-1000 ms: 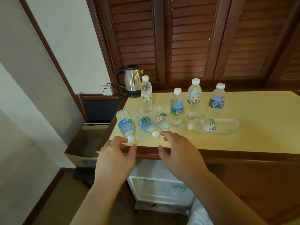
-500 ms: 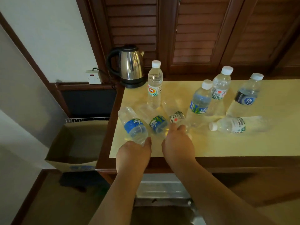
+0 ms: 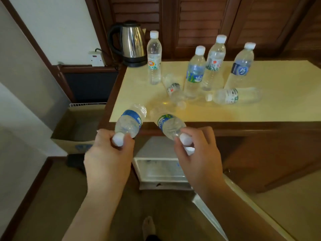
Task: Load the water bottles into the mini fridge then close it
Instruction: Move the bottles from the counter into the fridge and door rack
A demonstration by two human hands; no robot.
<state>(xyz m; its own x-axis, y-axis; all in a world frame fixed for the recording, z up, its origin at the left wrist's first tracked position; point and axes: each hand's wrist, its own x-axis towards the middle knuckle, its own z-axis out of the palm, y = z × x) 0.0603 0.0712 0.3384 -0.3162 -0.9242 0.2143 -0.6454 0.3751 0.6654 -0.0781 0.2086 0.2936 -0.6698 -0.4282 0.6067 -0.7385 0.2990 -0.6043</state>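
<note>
While a bare foot showed on the floor below, the person's left hand was closed around the white cap end of a blue-labelled bottle, its long axis running up and away so its base pointed toward the counter. The right hand pinched the cap end of a green-labelled bottle, base angled up and to the left over the counter's front edge. Beneath that edge the mini fridge stood open, its door swung out to the right. On the counter, nearest the front, two bottles lay flat: a red-marked bottle with its cap toward the edge, and a green-printed bottle lying crosswise, cap to the left. Behind them four bottles stood upright. At the counter's back left corner sat a steel kettle; left of the counter sat a cardboard box.
</note>
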